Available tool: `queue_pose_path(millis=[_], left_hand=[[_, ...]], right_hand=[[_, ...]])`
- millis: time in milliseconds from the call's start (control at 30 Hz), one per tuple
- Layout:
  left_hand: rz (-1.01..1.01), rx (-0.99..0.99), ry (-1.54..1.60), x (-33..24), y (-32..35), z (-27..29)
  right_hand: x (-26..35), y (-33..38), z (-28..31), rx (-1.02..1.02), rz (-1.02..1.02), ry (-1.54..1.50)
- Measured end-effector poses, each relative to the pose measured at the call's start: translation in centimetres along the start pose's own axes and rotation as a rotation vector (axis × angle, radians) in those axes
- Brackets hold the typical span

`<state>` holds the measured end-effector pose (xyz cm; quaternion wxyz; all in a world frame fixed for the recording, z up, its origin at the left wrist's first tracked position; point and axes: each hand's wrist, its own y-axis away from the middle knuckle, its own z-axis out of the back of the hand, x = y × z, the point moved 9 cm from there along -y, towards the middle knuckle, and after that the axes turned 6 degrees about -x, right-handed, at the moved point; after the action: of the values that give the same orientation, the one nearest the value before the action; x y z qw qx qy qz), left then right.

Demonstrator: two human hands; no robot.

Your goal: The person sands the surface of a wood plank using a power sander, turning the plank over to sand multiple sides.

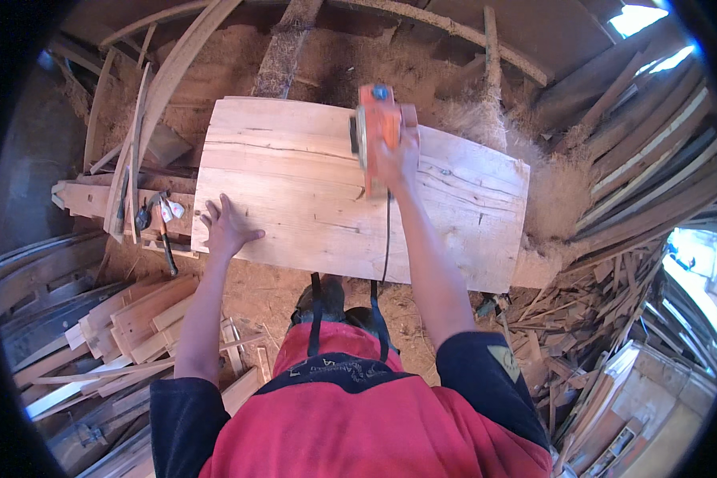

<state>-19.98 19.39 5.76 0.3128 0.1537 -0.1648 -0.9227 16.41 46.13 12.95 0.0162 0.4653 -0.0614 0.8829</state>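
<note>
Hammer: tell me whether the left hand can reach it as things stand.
Likely yes: the left hand is spread on the board, and the hammer lies just past the board's left edge, with nothing apparent standing between.

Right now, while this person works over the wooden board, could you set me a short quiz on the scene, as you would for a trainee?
1. What does the person's right grip hold? A) a broom; B) an orange power tool; C) a paintbrush.
2. True or false: the person's left grip is clenched around a black cord.
3. Fill in the gap: a hammer lies to the ____ of the pale wooden board.

Key:
1. B.
2. False; it is spread open at the board's left end.
3. Left.
</note>
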Motion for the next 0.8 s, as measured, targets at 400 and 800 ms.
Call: queue_pose_path(millis=[400,800], left_hand=[[-0.034,0.013,-0.125,-1.1,0.0,0.4],[-0.007,0.026,-0.074,-0.5,-0.7,0.0]], right_hand=[[-2.4,26.1,8.7,0.225,-0.141,-0.100],[0.1,22.2,5.2,0.158,-0.219,-0.143]])
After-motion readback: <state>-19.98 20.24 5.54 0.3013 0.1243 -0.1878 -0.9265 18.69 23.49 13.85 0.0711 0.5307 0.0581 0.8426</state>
